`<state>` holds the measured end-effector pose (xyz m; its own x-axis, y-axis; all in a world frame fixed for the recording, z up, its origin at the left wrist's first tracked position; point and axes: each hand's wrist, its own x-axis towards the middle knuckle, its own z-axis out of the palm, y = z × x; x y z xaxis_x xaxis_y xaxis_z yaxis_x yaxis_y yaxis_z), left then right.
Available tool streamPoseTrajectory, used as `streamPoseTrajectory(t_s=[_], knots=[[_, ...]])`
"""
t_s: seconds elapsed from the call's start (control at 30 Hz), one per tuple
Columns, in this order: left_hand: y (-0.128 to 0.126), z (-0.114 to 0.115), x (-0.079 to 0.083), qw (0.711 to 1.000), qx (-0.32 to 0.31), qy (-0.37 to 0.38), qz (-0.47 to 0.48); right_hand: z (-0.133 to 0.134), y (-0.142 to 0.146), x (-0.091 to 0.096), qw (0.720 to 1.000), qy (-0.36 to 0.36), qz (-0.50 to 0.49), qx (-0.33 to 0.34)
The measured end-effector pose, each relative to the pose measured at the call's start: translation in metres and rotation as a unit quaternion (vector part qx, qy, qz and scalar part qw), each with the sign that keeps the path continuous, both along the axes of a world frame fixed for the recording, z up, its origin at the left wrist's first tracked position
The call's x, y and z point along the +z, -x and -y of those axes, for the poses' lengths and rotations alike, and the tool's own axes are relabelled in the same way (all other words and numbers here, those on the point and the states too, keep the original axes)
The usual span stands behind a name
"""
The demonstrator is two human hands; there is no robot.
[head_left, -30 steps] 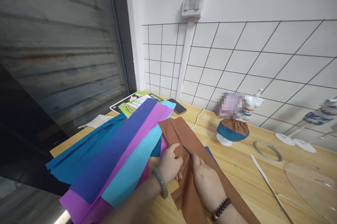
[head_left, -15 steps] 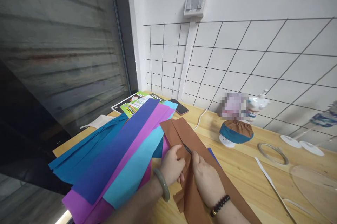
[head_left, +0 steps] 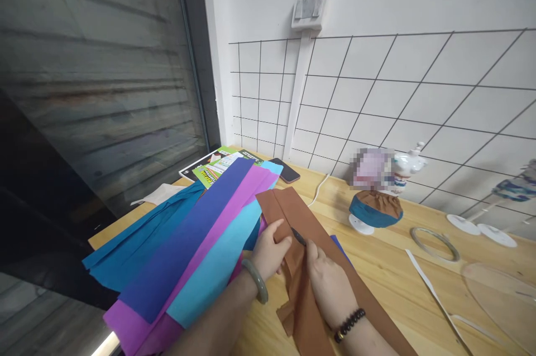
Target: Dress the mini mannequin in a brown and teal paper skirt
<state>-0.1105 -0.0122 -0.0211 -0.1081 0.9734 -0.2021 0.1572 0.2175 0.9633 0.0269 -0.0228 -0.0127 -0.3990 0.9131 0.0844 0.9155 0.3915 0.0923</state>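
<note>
A long brown sheet (head_left: 352, 283), crepe paper or thin cloth, lies at an angle across the table with a fold along its left part. My left hand (head_left: 268, 253) is closed on the sheet's left edge, thumb and forefinger near each other. Closed at the middle of the sheet, my right hand (head_left: 329, 283) holds a narrow dark tool (head_left: 298, 236). Only a short blade-like tip pokes out towards my left hand; its handle is hidden in my fingers. Below my hands, a strip of the brown sheet hangs crumpled with a small folded flap.
Blue, purple and teal sheets (head_left: 184, 244) pile up at the left. Behind them lie leaflets (head_left: 209, 169) and a phone (head_left: 285, 171). On the right stand a brown-and-teal gathered piece (head_left: 376, 209) on a white base, a ring of tape (head_left: 434, 244) and a white strip (head_left: 435, 294).
My left hand has shifted slightly, its fingers now a little higher and further left on the brown sheet. The right hand with the dark tool stays almost in place.
</note>
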Motion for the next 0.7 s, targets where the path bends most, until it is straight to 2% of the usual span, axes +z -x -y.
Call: streamPoseTrajectory(t_s=[0.13,0.3,0.7], knots=[[0.004,-0.006,-0.001,1.000,0.022,-0.011,-0.016,-0.001,0.000,0.001,1.000,-0.003,0.000,0.006],[0.001,-0.009,-0.002,0.999,0.040,0.017,-0.013,-0.005,0.002,0.001,1.000,-0.010,0.004,0.004],[0.000,-0.009,-0.008,0.998,0.047,0.026,-0.022,-0.014,0.006,-0.004,0.999,-0.026,0.018,0.010]])
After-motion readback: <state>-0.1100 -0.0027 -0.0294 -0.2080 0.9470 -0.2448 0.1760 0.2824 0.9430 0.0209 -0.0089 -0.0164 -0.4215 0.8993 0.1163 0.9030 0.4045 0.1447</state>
